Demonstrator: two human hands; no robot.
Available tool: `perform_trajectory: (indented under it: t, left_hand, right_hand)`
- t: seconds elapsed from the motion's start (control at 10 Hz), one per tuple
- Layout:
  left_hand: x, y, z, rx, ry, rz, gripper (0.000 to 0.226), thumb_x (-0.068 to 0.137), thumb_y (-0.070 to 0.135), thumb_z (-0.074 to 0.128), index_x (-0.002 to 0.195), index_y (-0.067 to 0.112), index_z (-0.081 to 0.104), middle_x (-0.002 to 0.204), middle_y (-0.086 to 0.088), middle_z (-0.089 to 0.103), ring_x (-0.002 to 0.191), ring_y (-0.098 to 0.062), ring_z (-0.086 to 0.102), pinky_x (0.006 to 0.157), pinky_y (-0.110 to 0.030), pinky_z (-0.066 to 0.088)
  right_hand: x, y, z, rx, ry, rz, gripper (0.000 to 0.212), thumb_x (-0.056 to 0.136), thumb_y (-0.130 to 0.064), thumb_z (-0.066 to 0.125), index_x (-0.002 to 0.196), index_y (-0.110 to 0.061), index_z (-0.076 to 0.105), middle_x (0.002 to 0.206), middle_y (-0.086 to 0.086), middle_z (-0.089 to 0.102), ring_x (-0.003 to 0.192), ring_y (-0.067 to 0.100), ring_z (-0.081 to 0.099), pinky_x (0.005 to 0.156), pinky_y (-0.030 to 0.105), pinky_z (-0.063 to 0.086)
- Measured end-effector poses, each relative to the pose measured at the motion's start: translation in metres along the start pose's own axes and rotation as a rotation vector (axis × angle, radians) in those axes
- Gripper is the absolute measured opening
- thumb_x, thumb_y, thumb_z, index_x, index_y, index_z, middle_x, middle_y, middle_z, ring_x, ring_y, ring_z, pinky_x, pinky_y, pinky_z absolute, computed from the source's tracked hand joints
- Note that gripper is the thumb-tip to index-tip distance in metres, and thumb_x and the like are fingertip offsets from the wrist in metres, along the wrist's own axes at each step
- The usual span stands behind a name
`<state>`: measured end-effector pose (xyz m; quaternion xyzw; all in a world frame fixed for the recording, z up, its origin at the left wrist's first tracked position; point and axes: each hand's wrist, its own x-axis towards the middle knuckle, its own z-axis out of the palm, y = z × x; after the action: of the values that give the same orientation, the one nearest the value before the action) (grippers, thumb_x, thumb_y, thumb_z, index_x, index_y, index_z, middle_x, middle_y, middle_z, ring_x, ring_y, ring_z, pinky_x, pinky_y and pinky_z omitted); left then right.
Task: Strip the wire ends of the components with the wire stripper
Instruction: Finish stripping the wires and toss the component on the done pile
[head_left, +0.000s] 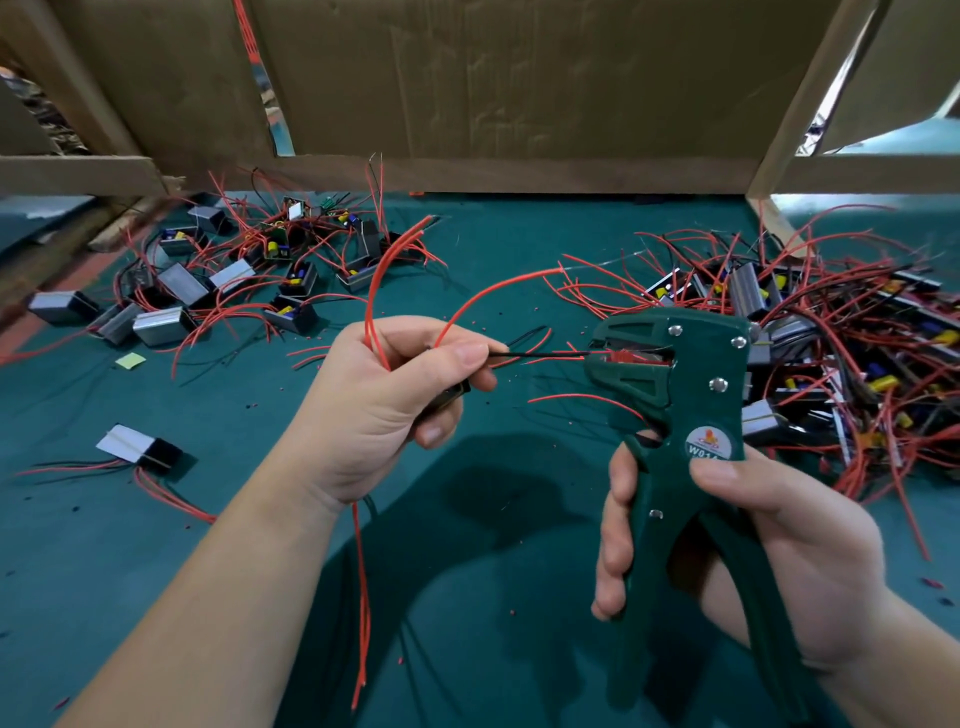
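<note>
The left hand (384, 400) pinches a black wire (545, 355) straight, aiming its end toward 3 o'clock into the wire stripper (675, 384) — the right hand (769, 540) curls its fingers round the handles, placed to squeeze. More components (831, 332) heap at 2 o'clock.

Dark green wire stripper (675, 395), silver rivets; round label (709, 444) red-orange on grey. Teal-green table (493, 249), red flecks scattered. Mostly red wires (408, 241); one black wire (545, 354). Silver-grey component cases (161, 325); capacitors (883, 384) yellow, some blue. Plain brown cardboard (519, 78). Yellow-green paper scrap (130, 359).
</note>
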<state>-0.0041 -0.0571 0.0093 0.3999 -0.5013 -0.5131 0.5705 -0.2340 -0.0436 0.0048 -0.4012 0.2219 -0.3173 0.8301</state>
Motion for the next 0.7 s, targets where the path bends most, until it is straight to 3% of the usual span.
perform_trajectory:
  t: [0.7]
  left_hand:
    - [-0.0001,-0.0023,0.0,0.058,-0.013,0.01,0.013,0.069,0.029,0.068,0.072,0.021,0.077,0.062,0.002,0.066,0.033,-0.008,0.036,0.041,-0.015,0.03]
  right_hand:
    - [-0.0005,0.0026,0.0014,-0.101,0.052,0.026,0.054,0.058,-0.05,0.082,0.079,-0.003,0.066,0.062,0.026,0.058,0.052,0.04,0.059,0.054,0.045,0.051]
